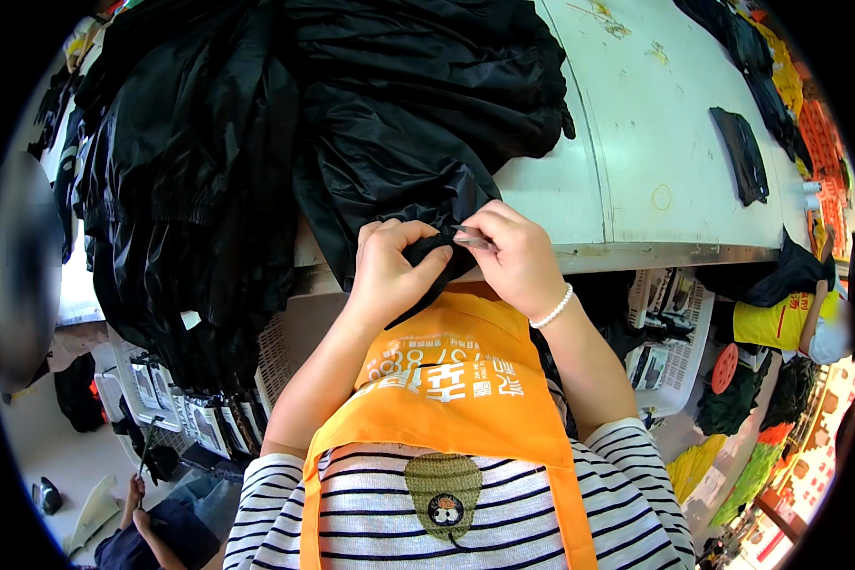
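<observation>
Head view: At the near edge of a long white worktable (636, 123), a worker in an orange apron (446, 380) and striped top trims a black garment (389, 104) from a heaped pile of the same dark, glossy fabric that covers the table's left half and spills over its front edge. The left hand (389, 271) is closed in a pinch on a fold of the cloth just below the table edge, bunching it taut. The right hand (513, 256), a white bead bracelet (553, 310) at the wrist, is closed around a small pair of metal thread snips (472, 237), their blades pointing left and meeting the fabric right beside the left thumb.

The work looks best done with the fold kept tight between the two hands, the blade tips laid flat along the seam, so only a loose thread is taken and not the thin shell fabric. Whether a thread sits between the blades cannot be told; the spot is too small and dark.

A single black piece (743, 152) lies well apart on the right of the table. White plastic baskets (670, 328) stand beneath the table, and another person's hand (135, 494) shows low at left.
</observation>
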Action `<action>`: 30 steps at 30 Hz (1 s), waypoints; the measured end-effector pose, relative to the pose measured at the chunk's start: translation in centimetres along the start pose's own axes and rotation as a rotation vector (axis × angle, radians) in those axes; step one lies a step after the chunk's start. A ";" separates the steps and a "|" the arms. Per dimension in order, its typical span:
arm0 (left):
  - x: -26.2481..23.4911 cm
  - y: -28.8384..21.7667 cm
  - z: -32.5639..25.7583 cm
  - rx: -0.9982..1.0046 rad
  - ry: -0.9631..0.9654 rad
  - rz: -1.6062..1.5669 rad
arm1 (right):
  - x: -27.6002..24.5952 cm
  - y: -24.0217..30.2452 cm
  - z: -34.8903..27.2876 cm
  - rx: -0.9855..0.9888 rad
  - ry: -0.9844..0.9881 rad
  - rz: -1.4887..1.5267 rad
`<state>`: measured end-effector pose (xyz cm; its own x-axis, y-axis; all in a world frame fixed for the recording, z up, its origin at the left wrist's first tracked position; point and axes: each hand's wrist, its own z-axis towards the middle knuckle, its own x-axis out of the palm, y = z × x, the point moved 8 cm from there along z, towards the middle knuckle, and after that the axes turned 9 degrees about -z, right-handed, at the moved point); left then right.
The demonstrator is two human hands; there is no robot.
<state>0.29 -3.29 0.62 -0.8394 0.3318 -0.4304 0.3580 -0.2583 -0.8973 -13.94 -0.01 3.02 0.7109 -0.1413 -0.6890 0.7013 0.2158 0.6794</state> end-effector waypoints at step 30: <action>-1.2 0.3 -0.3 -0.106 0.081 -0.229 | -0.5 -0.1 -2.2 0.320 0.190 0.264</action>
<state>1.49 -3.46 0.84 -0.8697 0.4430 -0.2178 0.2073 -0.0729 -0.9756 -14.50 2.11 2.71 0.8662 0.0651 -0.4955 0.4996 -0.0929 0.8612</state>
